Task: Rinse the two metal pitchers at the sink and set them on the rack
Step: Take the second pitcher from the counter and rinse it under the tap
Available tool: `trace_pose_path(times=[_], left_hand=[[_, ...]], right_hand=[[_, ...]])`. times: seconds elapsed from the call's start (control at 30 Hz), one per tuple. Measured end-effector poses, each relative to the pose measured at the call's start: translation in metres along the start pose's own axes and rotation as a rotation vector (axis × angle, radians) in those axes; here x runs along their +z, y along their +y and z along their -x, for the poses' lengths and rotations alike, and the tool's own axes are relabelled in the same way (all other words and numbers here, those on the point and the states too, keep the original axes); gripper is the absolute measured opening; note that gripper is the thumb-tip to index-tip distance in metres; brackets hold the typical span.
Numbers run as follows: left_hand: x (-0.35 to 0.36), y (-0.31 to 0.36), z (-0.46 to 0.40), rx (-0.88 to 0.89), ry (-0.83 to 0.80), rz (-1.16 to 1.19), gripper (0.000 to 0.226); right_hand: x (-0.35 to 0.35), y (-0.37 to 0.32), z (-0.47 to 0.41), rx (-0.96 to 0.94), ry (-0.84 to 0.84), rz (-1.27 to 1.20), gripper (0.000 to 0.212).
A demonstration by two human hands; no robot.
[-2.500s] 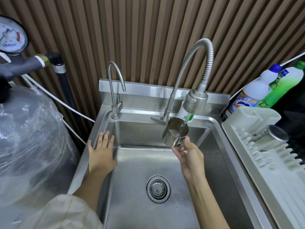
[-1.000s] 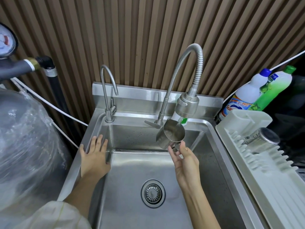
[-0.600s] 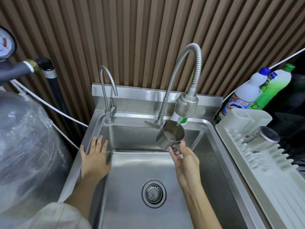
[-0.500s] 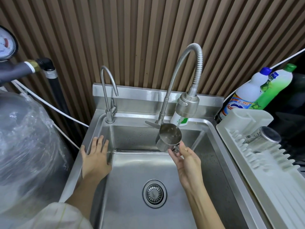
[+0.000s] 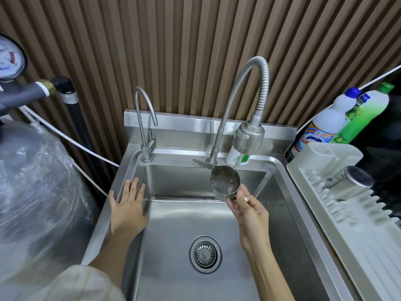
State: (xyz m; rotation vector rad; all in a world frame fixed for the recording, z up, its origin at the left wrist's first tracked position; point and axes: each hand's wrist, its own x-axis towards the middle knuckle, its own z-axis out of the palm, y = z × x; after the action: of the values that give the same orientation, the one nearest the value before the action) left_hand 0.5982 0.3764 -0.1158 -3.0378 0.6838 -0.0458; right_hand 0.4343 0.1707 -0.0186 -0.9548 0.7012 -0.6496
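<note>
My right hand (image 5: 249,211) grips the handle of a small metal pitcher (image 5: 224,181), held over the steel sink (image 5: 288,235) with its mouth tilted toward me. Water runs into it from the flexible spray faucet (image 5: 248,137) just above. A second metal pitcher (image 5: 351,181) lies on its side on the white drying rack (image 5: 358,235) at the right. My left hand (image 5: 128,205) rests flat on the sink's left rim, fingers apart, holding nothing.
A thin gooseneck tap (image 5: 144,127) stands at the sink's back left. Two detergent bottles (image 5: 338,118) stand behind the rack. A green-labelled soap bottle (image 5: 235,157) sits behind the spray head. A plastic-wrapped tank (image 5: 32,192) and pressure gauge (image 5: 9,58) fill the left. The drain (image 5: 205,254) is mid-basin.
The pitcher has tipped further, its mouth now turned more toward me under the running water. My left hand has stayed on the rim.
</note>
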Motion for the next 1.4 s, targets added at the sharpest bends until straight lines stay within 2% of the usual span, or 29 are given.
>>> trace_pose_path(times=[0.07,0.13,0.2,0.33,0.5,0.63,0.77,0.93,1.07,1.13,1.17,1.2,1.27,1.3,1.37,1.4], left_hand=[[0.0,0.001,0.001,0.003,-0.011,-0.006,0.08],[-0.001,0.0,0.0,0.004,-0.019,-0.008,0.08],[-0.001,0.001,0.0,0.001,-0.015,-0.001,0.08],[-0.002,0.002,0.0,0.002,-0.026,-0.02,0.081],[-0.002,0.001,0.0,0.005,-0.027,-0.028,0.081],[-0.001,0.001,0.0,0.005,-0.023,-0.037,0.081],[0.0,0.001,-0.001,0.006,-0.024,-0.032,0.08],[0.001,0.0,-0.001,0.006,-0.024,-0.034,0.082],[0.003,0.0,-0.001,0.005,-0.022,-0.028,0.082],[0.003,0.0,-0.001,0.003,-0.022,-0.024,0.082],[0.002,0.0,-0.001,0.004,-0.022,-0.022,0.082],[0.002,0.0,-0.001,0.008,-0.019,-0.021,0.082],[0.001,0.0,-0.001,0.007,-0.014,-0.005,0.081],[0.001,-0.001,-0.001,0.006,-0.015,0.002,0.081],[0.001,0.0,-0.002,0.005,-0.013,0.003,0.081],[0.001,0.0,-0.001,0.006,-0.011,0.003,0.081]], right_hand=[[-0.007,-0.001,-0.002,-0.109,0.023,0.123,0.02],[-0.013,-0.004,-0.001,-0.214,0.014,0.33,0.003],[-0.021,-0.007,-0.001,-0.336,0.016,0.527,0.019],[-0.032,-0.015,0.003,-0.52,0.073,0.771,0.031],[-0.043,-0.015,0.011,-0.653,0.059,0.824,0.044],[-0.05,-0.014,0.015,-0.715,0.044,0.869,0.046],[-0.055,-0.013,0.014,-0.766,-0.009,0.921,0.041],[-0.059,-0.009,0.007,-0.918,-0.055,0.994,0.035],[-0.052,-0.002,0.007,-0.886,-0.032,0.987,0.034],[-0.04,0.004,0.007,-0.744,0.013,0.957,0.026],[-0.032,0.006,0.007,-0.639,0.054,0.912,0.014],[-0.023,0.006,0.006,-0.493,0.072,0.821,0.01],[-0.008,0.006,0.004,-0.163,0.092,0.503,0.032],[0.0,0.005,0.005,-0.021,0.096,0.319,0.028],[0.015,0.002,0.008,0.123,0.107,0.115,0.015],[0.021,0.004,0.007,0.145,0.131,0.064,0.023]])
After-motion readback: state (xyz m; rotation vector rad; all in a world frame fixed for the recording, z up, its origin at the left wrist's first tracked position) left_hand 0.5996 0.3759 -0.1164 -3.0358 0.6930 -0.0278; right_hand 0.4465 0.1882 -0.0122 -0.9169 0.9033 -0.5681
